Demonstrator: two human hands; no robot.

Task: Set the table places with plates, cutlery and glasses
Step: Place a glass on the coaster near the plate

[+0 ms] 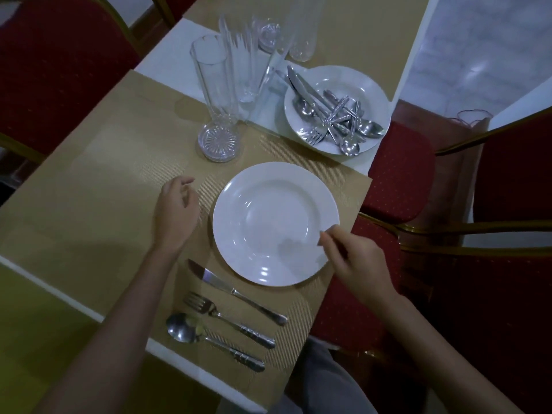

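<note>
A gold placemat (pixel 98 180) fills the middle and left of the frame, its long axis running from lower left to upper right. On it, just right of centre, lies an empty white plate (pixel 276 224). Above it, at upper right, a second plate (pixel 301 82) holds a loose heap of cutlery (pixel 331 118). Left of that stand tall clear glasses (pixel 216 94), upright, leaning outward in the wide-angle view. Below the empty plate, knife (pixel 237 292), fork (pixel 228 319) and spoon (pixel 213 342) lie side by side, handles pointing lower right, heads upper left. The left hand (pixel 176 213) hovers over the mat just left of the plate, fingers loosely curled, holding nothing. The right hand (pixel 355 261) sits at the plate's lower right rim, fingers lightly bent; whether they touch it I cannot tell.
</note>
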